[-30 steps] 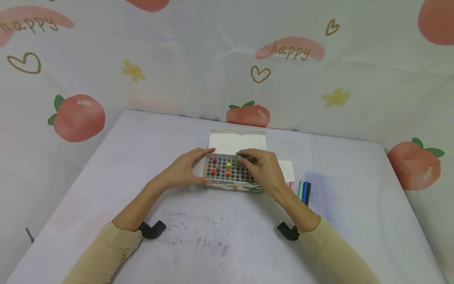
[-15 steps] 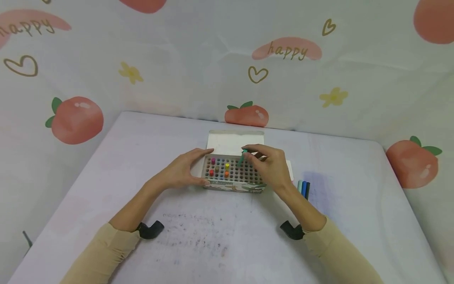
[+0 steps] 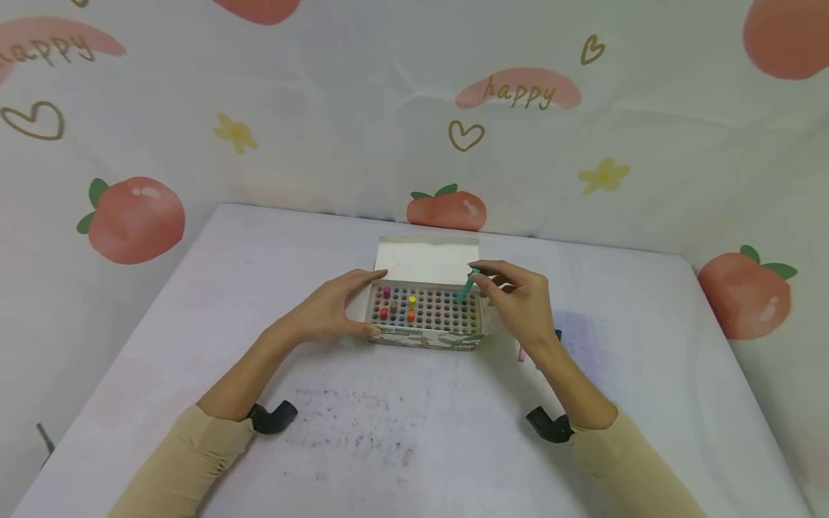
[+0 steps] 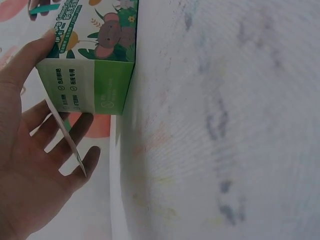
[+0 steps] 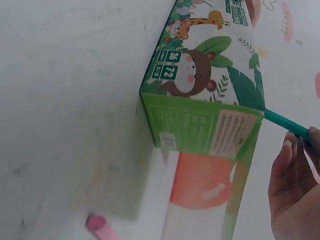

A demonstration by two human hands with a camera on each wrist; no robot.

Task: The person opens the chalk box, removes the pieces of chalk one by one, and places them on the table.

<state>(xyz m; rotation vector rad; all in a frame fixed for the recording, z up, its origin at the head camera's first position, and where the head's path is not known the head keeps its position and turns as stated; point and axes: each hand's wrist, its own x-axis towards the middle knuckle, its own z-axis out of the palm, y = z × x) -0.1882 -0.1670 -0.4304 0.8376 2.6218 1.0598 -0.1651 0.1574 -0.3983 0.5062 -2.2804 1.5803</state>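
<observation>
A chalk box (image 3: 424, 339) stands on the table with its white lid (image 3: 427, 259) folded back and a grid of round holes on top. My left hand (image 3: 324, 309) grips its left end, thumb at the front corner and index finger at the back corner. In the left wrist view the other fingers spread behind a white side flap (image 4: 67, 137). Between thumb and fingertips my right hand (image 3: 527, 302) pinches a green chalk stick (image 3: 468, 285), tilted, its lower end over the holes at the right. Several chalks, among them a yellow chalk (image 3: 411, 300) and a red chalk (image 3: 383, 314), stand up from the grid.
On the table right of the box lies a pink chalk (image 3: 522, 354), and a dark stick (image 3: 558, 335) shows behind my right wrist. Scribbled stains (image 3: 356, 417) mark the white tabletop in front. A printed curtain (image 3: 324, 108) hangs behind the table.
My right hand has drawn the green chalk up out of the left-middle holes and shifted it right, over the right part of the grid. My left hand keeps its place at the box.
</observation>
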